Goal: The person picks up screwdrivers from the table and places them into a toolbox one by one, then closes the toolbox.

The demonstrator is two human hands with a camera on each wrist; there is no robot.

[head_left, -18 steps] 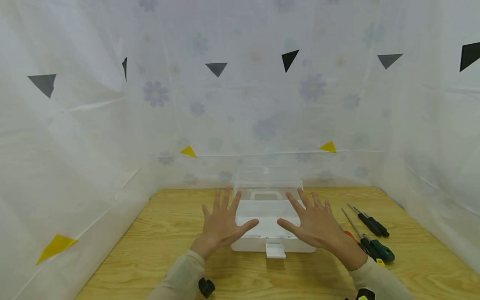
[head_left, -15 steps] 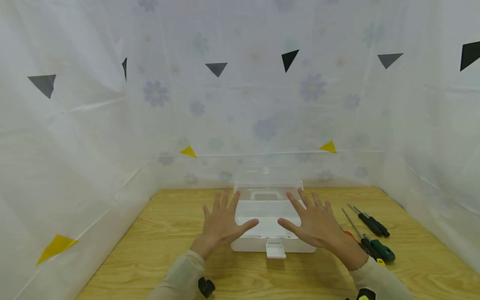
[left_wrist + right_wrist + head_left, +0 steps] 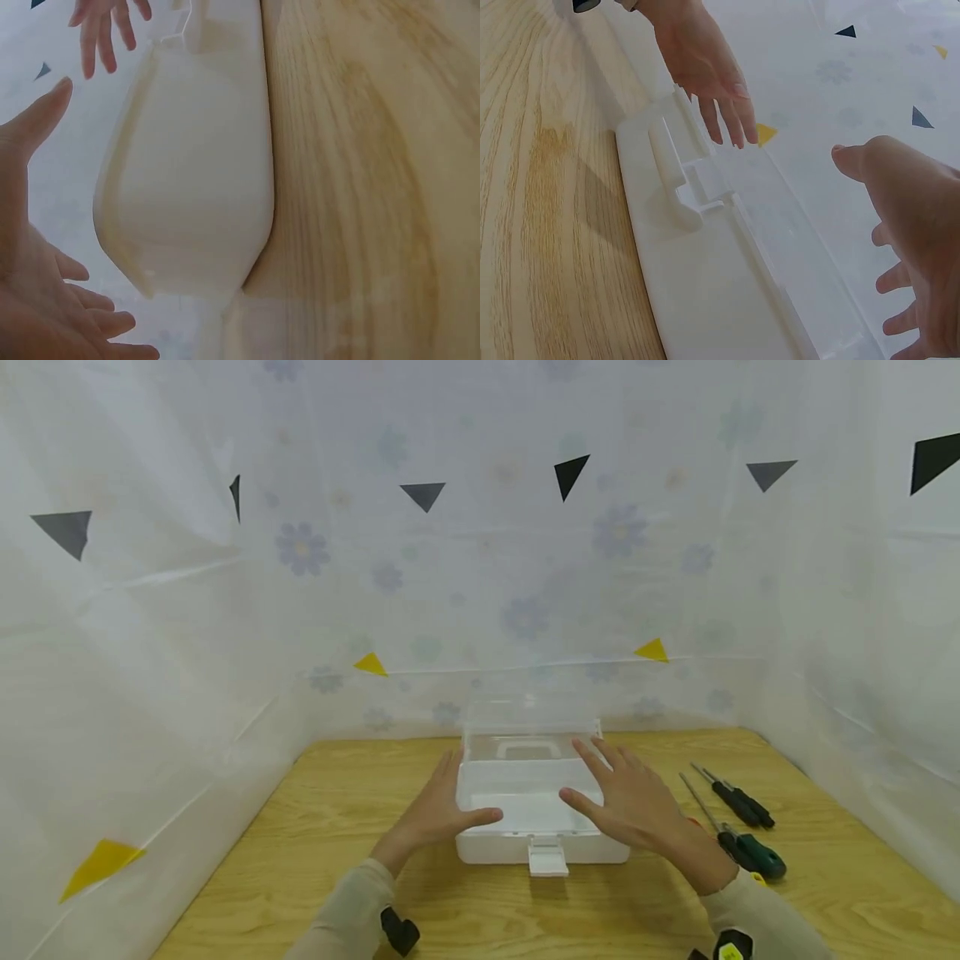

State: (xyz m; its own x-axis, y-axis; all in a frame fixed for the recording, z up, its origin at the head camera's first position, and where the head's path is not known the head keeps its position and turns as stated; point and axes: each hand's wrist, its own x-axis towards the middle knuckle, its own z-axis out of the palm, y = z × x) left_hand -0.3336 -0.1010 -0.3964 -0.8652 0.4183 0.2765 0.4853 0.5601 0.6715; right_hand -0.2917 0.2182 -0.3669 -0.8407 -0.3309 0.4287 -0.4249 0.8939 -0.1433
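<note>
A white plastic storage box [image 3: 495, 848] stands on the wooden table, its transparent lid [image 3: 529, 714] swung back and its front latch [image 3: 548, 858] folded down. My left hand [image 3: 427, 810] is at the box's left side, fingers extended and thumb pointing across the front. Whether it touches the wall cannot be made out. Over the box's right part my right hand [image 3: 637, 797] spreads its fingers and holds nothing. Both wrist views show the box's front wall, with the left hand [image 3: 37, 300] and the right hand [image 3: 919, 240] apart from that wall.
To the right lie several screwdrivers, among them a green-handled screwdriver [image 3: 761, 857] and a black-handled screwdriver [image 3: 735, 802]. A red item there is mostly behind the right wrist. White sheeting [image 3: 480, 568] walls the table [image 3: 300, 868] at the back and sides.
My left hand has turned from palm-down over the box to edge-on beside its left wall. The right hand has tilted slightly, its fingers closer together. The head view has shifted a little.
</note>
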